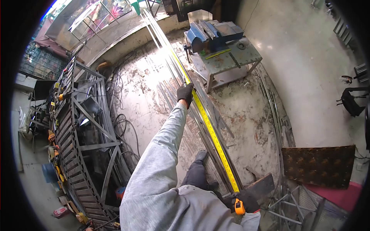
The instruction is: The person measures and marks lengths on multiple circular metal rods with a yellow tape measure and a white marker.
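Note:
A yellow tape measure blade (pixel 213 138) runs out along long metal bars (pixel 204 143), from bottom centre toward the top. My right hand (pixel 246 201), in a dark glove, is closed on the orange tape measure case (pixel 239 206) at the near end. My left hand (pixel 185 94), also in a dark glove, is stretched forward with its fingers wrapped round the blade and perhaps a bar beneath it. More thin bars lie beside and below the blade, reaching up into the bright glare.
A metal table (pixel 231 63) holding blue metal parts stands at the upper right. On the left is a slatted metal rack (pixel 69 142) with tools along its edge. Cables (pixel 125 127) lie on the floor. A rusty sheet (pixel 319 166) is at the right, near a wooden board (pixel 263 185).

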Demonstrator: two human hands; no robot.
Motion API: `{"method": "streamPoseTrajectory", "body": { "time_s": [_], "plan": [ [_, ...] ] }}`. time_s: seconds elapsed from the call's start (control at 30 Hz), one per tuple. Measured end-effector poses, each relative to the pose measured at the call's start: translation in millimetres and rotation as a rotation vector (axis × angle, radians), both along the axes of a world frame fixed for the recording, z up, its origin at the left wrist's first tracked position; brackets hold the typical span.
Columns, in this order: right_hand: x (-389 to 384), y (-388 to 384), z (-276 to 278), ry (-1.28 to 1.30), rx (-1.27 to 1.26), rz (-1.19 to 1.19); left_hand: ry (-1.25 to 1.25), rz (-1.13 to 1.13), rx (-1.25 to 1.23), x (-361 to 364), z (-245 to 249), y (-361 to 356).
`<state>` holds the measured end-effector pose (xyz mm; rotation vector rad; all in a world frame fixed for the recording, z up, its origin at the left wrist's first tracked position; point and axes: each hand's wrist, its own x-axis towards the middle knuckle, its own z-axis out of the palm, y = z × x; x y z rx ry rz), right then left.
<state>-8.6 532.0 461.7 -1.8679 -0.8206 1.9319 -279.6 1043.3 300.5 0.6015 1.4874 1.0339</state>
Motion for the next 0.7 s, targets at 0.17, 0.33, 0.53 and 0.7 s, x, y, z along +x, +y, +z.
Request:
{"method": "streamPoseTrajectory", "body": {
  "time_s": [0.17, 0.33, 0.53, 0.7],
  "plan": [
    [9, 0, 8, 0.517, -0.404, -0.427, 0.463, -0.078, 0.012, 17, 21, -6],
    [16, -6, 0, 0.581, -0.380, -0.408, 0.921, -0.215, -0.010, 16, 38, -5],
    [31, -4, -3, 0.498, -0.337, -0.261, 0.885, -0.318, -0.056, 16, 39, -25],
    [32, -7, -18, 0.377, -0.183, -0.207, 0.814, -0.271, -0.019, 27, 11, -41]
  ]
}}
